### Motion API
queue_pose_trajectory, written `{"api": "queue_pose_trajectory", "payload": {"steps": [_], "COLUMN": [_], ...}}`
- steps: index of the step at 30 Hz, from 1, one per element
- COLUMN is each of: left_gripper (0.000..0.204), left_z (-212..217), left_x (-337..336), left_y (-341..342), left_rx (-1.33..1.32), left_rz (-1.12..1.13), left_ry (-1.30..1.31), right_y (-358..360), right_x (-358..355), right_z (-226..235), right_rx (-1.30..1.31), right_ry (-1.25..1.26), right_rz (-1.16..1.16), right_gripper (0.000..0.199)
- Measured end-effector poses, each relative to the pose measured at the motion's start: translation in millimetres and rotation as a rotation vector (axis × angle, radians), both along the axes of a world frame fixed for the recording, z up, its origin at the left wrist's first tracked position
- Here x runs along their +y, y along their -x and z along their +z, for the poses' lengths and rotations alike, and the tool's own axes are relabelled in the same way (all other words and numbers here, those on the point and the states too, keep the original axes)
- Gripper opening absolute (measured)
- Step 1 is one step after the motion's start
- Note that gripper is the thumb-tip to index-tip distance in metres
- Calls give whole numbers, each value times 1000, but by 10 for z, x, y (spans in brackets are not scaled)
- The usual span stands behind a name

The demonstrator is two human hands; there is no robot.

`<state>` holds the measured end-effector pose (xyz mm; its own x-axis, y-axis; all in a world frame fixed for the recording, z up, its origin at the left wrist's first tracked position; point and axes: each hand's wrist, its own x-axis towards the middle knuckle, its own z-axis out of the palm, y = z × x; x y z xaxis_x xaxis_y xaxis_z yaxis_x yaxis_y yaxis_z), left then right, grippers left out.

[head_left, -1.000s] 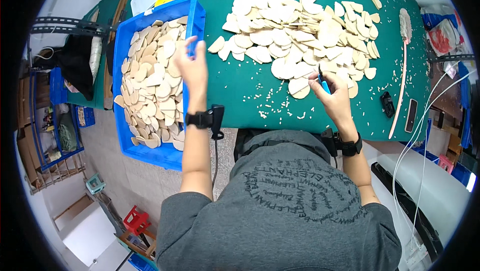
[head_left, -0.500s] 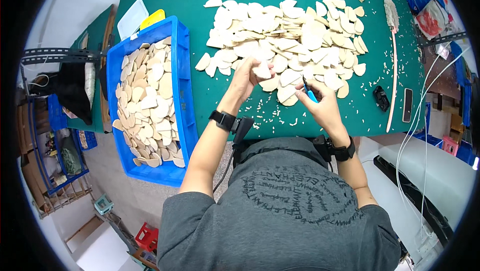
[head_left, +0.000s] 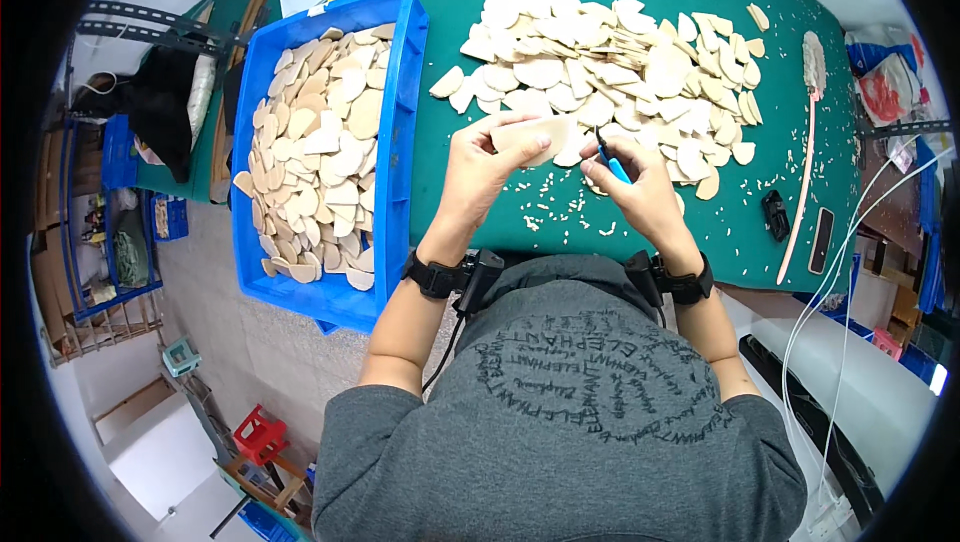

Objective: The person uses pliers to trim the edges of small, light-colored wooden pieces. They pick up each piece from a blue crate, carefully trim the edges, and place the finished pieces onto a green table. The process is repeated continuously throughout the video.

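Left hand (head_left: 478, 164) pinches pale piece (head_left: 548, 134), at nine o'clock from blue-handled tool (head_left: 617, 171); right hand (head_left: 645, 189) grips tool, pointing eleven. Tool might nick left hand if piece slips; loose pile (head_left: 610, 64) at twelve might slide if knocked.

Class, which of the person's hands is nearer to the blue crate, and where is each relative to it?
Left. The left hand is to the right of the blue crate, apart from it; the right hand is farther right.
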<state>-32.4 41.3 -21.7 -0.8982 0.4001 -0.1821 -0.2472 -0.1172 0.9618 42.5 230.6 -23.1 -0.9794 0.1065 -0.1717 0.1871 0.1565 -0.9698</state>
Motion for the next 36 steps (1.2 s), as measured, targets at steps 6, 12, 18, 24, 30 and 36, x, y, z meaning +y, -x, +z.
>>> {"api": "queue_pose_trajectory", "payload": {"steps": [6, 12, 18, 24, 30, 36], "left_gripper": [32, 32, 31, 30, 30, 33], "left_z": [102, 145, 164, 143, 88, 14], "left_x": [-38, -21, 31, 35, -66, -921], "left_y": [-131, -205, -256, -237, -204, 270], "left_rx": [19, 45, 63, 68, 33, 299], "left_rz": [-14, 17, 41, 25, 87, 710], "left_ry": [-43, -45, -13, -8, -23, 103], "right_y": [9, -8, -20, -21, 11, -72], "right_x": [-93, -134, -119, -92, -89, 224], "right_z": [64, 106, 79, 111, 87, -72], "right_rx": [57, 130, 170, 61, 20, -55], "right_ry": [-82, -125, -221, -204, -61, -28], "right_rz": [43, 40, 31, 40, -15, -86], "right_gripper": [22, 21, 18, 14, 14, 17]}}
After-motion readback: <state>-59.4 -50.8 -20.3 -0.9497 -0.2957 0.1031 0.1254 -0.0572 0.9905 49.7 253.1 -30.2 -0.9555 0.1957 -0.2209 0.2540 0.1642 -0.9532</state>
